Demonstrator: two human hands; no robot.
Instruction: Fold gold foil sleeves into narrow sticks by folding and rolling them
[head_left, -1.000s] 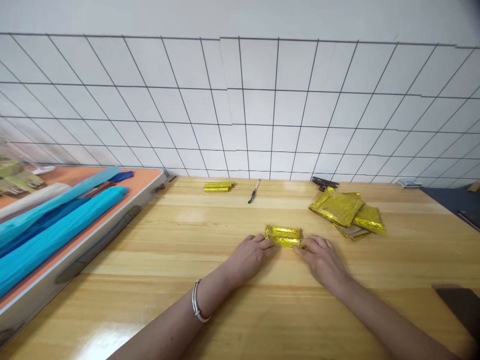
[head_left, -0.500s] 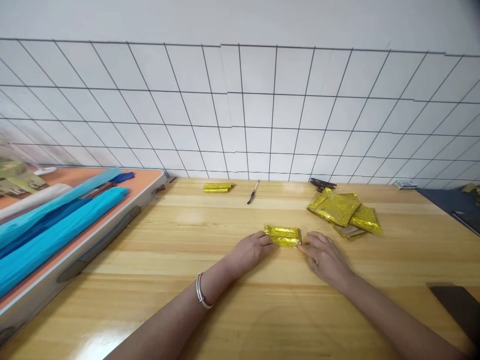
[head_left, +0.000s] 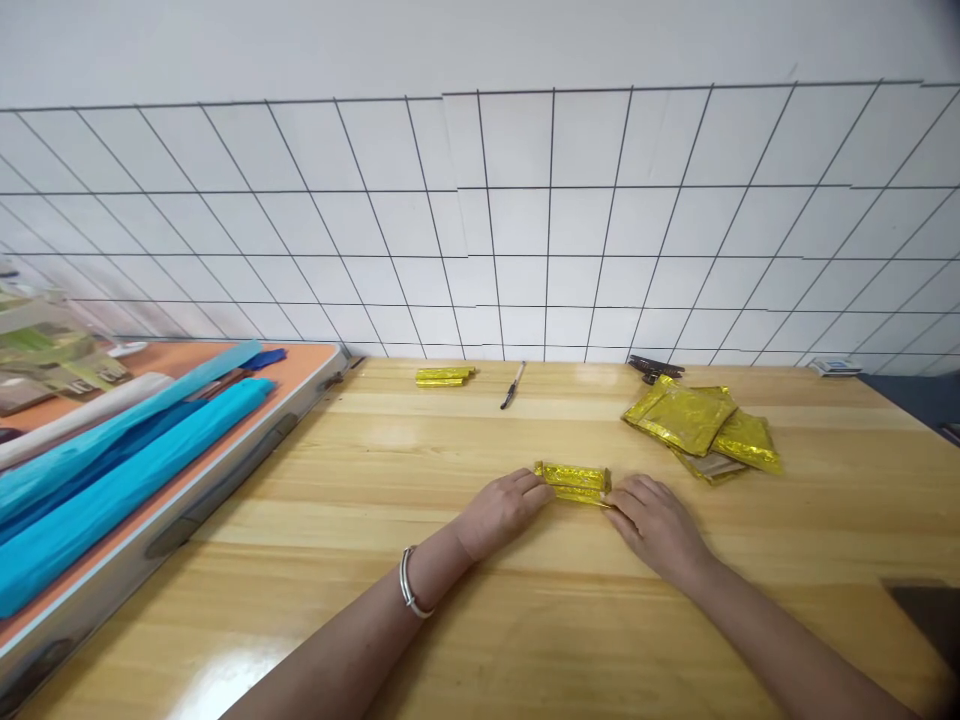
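A shiny gold foil packet lies on the wooden table in front of me, with a lengthwise crease between its far and near strips. My left hand is closed on its left end, the fingers curled and covering the near left corner. At the opposite end, my right hand pinches the near right corner between thumb and fingers. Beyond my right hand sits a loose pile of flat gold foil packets. Farther back on the left lies a narrow folded gold foil strip.
A pen and a black clip-like object lie near the tiled wall. On the left, an orange-topped board carries blue rolls. A dark flat object is at the right.
The foil's near edge has tilted up under my fingers, and its near strip looks narrower. My right fingers have closed in on the corner. The whole view has shifted slightly.
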